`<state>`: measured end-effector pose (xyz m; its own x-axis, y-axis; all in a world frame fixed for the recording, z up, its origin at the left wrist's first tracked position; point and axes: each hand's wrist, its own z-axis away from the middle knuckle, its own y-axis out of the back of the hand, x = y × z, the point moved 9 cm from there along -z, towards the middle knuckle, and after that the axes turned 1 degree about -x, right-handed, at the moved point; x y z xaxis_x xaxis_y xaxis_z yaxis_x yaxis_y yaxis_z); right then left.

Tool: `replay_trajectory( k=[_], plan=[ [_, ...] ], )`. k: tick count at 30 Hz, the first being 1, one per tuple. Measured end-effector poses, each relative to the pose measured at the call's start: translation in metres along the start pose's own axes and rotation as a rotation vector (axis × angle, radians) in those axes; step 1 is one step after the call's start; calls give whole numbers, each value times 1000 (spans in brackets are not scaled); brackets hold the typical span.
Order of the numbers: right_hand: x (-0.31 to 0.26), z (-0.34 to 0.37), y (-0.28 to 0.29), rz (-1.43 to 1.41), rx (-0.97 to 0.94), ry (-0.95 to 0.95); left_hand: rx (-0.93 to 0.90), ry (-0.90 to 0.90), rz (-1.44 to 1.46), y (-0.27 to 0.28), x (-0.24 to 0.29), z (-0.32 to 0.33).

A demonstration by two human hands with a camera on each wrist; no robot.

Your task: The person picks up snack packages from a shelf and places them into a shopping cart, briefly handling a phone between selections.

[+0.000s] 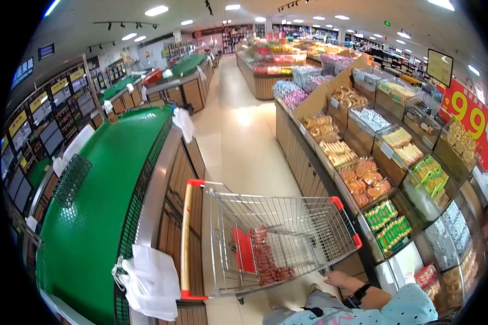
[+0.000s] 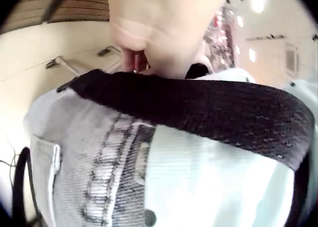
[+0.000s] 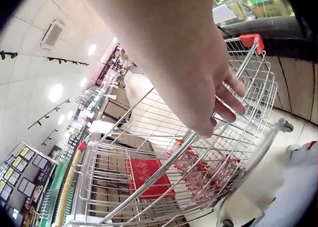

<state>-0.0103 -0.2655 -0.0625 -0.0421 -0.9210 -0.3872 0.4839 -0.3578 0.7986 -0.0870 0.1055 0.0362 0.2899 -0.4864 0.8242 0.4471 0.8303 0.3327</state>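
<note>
My right hand is at the near top rail of a wire shopping cart. In the right wrist view its thumb and fingers lie on either side of the rail. Inside the cart, by a red panel, are red-and-clear packages. My left hand shows only in its own wrist view, in front of my body, above a black strap and grey jeans. Its fingers bend inward around a small dark red patch; I cannot tell whether it holds anything.
A green-topped counter with white plastic bags runs along the left. On the right stand bins of packaged snacks, close to the cart's far end. Between them a tiled aisle leads away to more display stands.
</note>
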Motion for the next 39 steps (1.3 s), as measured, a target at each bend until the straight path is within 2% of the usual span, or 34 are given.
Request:
replay_trajectory(
  k=[6, 9, 11, 12, 15, 16, 17, 18, 20, 21, 22, 24, 25, 26, 28, 29, 31, 33, 36, 39],
  plan=[
    [-7, 16, 27, -105, 78, 11, 91, -61, 47, -2, 19, 10],
    [-21, 20, 45, -223, 57, 76, 221, -139, 125, 14, 39, 18],
    [-73, 25, 65, -230, 26, 294, 351, -163, 221, 38, 59, 21],
    [-113, 30, 68, -360, -103, 410, 376, -62, 183, 48, 60, 23],
    [-215, 61, 53, -593, -464, 765, 361, -199, 992, 19, 52, 6],
    [-240, 79, 66, -511, -318, 978, 325, -252, 1210, 4, 56, 6],
    [-239, 77, 40, -444, -553, 825, 328, -258, 1339, -7, 48, 7],
    [-230, 81, 15, -365, -781, 664, 322, -175, 1320, -17, 36, 12],
    [-219, 74, 16, -678, -702, 575, 312, -23, 1290, -35, 5, 26],
    [-214, 70, 18, -826, -660, 525, 129, 77, 1280, -56, -23, 34],
    [-224, 80, 29, -604, -612, 676, 36, 104, 1339, -66, -42, 44],
    [-250, 101, 60, -163, -476, 965, -88, 51, 1328, -66, -30, 48],
    [-258, 110, 52, -203, -464, 1065, -79, 321, 1167, -70, -8, 39],
    [-265, 114, 45, -193, -493, 1092, -226, -85, 790, -65, 18, 37],
    [-285, 112, 43, -165, -540, 1151, -521, -233, 601, -77, 66, 36],
    [-294, 114, 44, -174, -522, 1275, -527, -217, 606, -78, 67, 32],
    [-304, 112, 47, -238, -669, 1184, -549, -190, 607, -81, 63, 23],
    [-306, 105, 43, -304, -773, 1069, -478, -214, 697, -84, 59, 18],
    [-307, 104, 45, -324, -805, 1020, -380, -204, 762, -88, 50, 12],
    [-315, 97, 39, -216, -744, 1114, -364, -216, 883, -83, 50, 11]
  ],
)
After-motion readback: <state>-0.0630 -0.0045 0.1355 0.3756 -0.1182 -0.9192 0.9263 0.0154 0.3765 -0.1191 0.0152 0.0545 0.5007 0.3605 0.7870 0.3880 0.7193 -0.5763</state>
